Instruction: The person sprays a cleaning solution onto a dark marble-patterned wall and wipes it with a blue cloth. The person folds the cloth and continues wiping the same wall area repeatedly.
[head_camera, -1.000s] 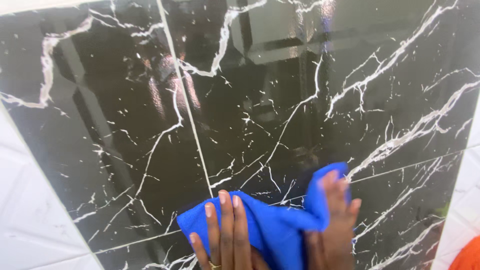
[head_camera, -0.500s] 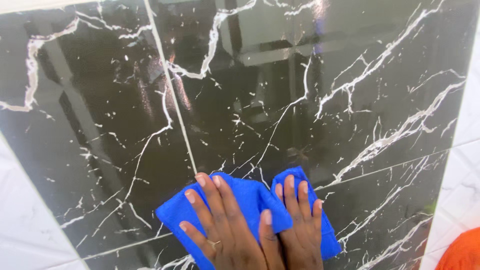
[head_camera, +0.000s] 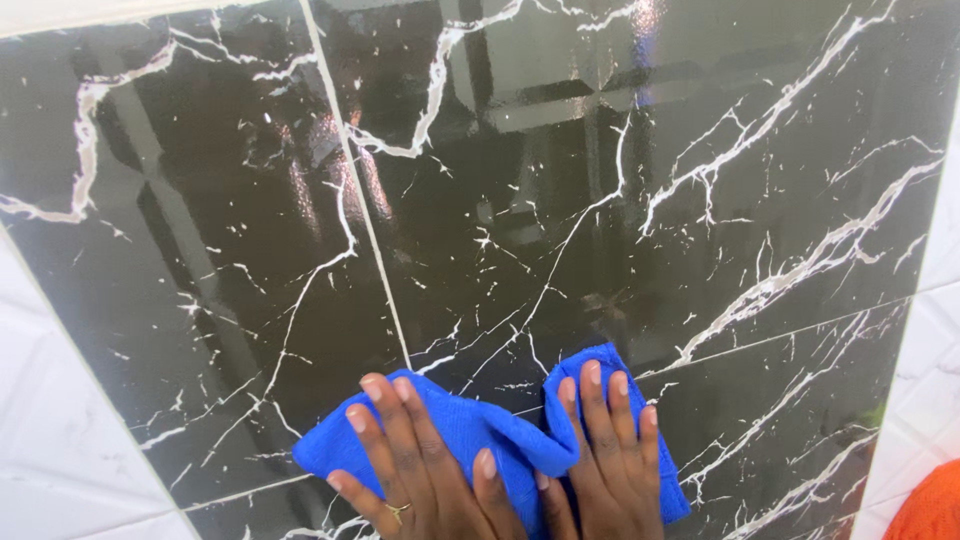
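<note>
Both hands lie flat, side by side, on a blue cloth (head_camera: 470, 440) at the bottom centre of the frame. Left hand (head_camera: 415, 465), fingers spread, ring (head_camera: 396, 509) on one finger, covers the cloth's left part. Right hand (head_camera: 605, 455), fingers close together, covers the right part. Neither hand grips; palms press the cloth down. Cloth bunches into a fold between them. Under it: glossy black tiles (head_camera: 560, 200) with white veins and pale grout lines. White tiles (head_camera: 50, 430) at lower left; something orange (head_camera: 930, 510) in the lower right corner.

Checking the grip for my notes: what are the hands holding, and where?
Both hands press a blue microfibre cloth flat on black marble tile; no pinch.
</note>
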